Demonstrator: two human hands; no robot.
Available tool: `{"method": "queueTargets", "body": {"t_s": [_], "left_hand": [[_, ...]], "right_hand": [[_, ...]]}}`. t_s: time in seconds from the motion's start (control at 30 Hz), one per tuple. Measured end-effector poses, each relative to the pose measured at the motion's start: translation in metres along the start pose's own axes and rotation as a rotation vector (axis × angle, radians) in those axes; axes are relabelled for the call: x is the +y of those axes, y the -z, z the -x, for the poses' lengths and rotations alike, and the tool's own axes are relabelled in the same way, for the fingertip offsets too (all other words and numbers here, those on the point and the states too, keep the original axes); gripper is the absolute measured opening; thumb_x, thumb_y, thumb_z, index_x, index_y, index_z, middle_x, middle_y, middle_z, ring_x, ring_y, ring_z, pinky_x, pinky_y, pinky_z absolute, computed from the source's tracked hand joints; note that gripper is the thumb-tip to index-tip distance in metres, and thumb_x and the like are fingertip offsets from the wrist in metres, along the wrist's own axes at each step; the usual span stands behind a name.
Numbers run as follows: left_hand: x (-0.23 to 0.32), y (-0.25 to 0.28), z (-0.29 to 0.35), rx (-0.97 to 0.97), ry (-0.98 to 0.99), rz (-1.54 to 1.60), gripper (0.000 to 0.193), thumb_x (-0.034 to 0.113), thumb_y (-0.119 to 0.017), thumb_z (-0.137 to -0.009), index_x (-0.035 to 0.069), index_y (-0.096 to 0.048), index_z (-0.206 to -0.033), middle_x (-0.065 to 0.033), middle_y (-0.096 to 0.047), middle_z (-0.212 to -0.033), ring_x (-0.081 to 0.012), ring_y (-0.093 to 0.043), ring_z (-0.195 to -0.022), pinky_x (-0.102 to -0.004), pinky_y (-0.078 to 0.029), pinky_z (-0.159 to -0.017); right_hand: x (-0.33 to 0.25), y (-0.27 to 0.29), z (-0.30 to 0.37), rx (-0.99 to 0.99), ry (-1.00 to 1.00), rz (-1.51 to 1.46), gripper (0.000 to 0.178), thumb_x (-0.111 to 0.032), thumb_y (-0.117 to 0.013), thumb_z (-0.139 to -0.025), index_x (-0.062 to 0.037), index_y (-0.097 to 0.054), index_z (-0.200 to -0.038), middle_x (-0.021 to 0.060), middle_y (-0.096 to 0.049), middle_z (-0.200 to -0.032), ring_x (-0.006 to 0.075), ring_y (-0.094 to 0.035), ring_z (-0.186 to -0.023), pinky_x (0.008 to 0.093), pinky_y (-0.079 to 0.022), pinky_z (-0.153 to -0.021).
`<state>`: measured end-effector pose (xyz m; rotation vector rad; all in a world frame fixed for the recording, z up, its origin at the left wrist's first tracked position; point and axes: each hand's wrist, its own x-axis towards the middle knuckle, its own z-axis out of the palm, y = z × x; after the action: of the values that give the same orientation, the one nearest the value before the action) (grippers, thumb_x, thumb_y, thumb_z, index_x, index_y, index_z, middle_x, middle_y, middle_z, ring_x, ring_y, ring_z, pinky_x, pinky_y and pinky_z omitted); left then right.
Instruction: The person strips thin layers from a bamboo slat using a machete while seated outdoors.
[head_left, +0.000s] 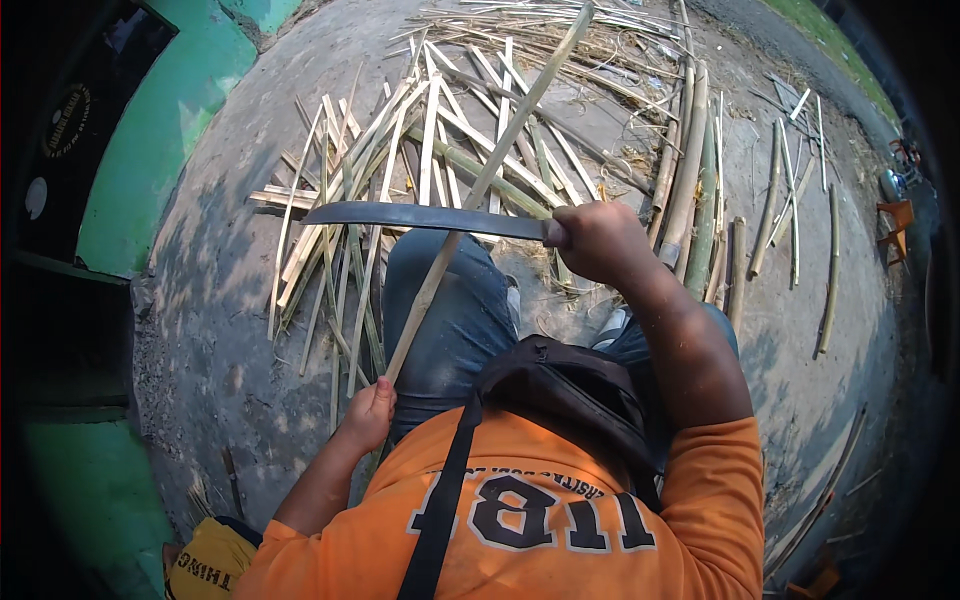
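Observation:
My right hand (607, 240) is closed round the handle of a machete (430, 217), whose long, slightly curved grey blade points left. The blade crosses a long bamboo strip (500, 150) above my left knee; whether they touch I cannot tell. That strip slants from my left side up and away to the far right. At its near end, beside my left thigh, my left hand (371, 408) is closed on it, thumb up along the strip. Beyond my knees lies a loose heap of split bamboo strips (390, 170), pale inside, some green outside.
Thick bamboo poles (690, 170) lie to the right of the heap, with thinner pieces (832, 270) farther right. More long strips (520, 25) spread at the far side. A green wall (150, 150) stands left. A black bag (560, 385) rests on my lap. Another person's yellow shirt (205, 565) shows lower left.

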<state>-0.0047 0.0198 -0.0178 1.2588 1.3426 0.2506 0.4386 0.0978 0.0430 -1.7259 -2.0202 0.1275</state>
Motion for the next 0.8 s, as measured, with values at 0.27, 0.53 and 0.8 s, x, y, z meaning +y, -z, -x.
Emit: {"method": "queueTargets", "body": {"t_s": [0.27,0.53,0.8], "left_hand": [[0.020,0.006,-0.003,0.009,0.046,-0.139,0.069,0.063,-0.032,-0.110,0.005,-0.053,-0.078,-0.0005,-0.048,-0.066,-0.0135,-0.047,-0.061,-0.0322,-0.040,-0.058],[0.007,-0.003,-0.006,0.113,-0.080,-0.187,0.072,0.072,-0.032,-0.105,0.009,-0.049,-0.075,0.0019,-0.043,-0.064,-0.0098,-0.043,-0.058,-0.0283,-0.036,-0.054],[-0.011,0.001,-0.009,0.119,-0.110,-0.183,0.070,0.071,-0.035,-0.105,0.008,-0.050,-0.076,0.0019,-0.043,-0.066,-0.0098,-0.043,-0.060,-0.0278,-0.035,-0.056]], "right_hand": [[0.034,-0.019,0.002,-0.052,-0.121,0.015,0.018,-0.028,-0.067,-0.092,-0.0138,-0.075,-0.086,0.0158,-0.070,-0.076,0.0373,-0.071,-0.076,0.0496,-0.057,-0.072],[0.017,-0.023,-0.007,-0.080,-0.163,0.008,0.020,-0.030,-0.067,-0.092,-0.0124,-0.073,-0.085,0.0163,-0.071,-0.079,0.0379,-0.072,-0.079,0.0490,-0.057,-0.072],[0.013,-0.015,-0.005,-0.034,-0.069,0.062,0.020,-0.032,-0.066,-0.093,-0.0151,-0.073,-0.085,0.0146,-0.070,-0.074,0.0366,-0.072,-0.075,0.0485,-0.057,-0.067]]}}
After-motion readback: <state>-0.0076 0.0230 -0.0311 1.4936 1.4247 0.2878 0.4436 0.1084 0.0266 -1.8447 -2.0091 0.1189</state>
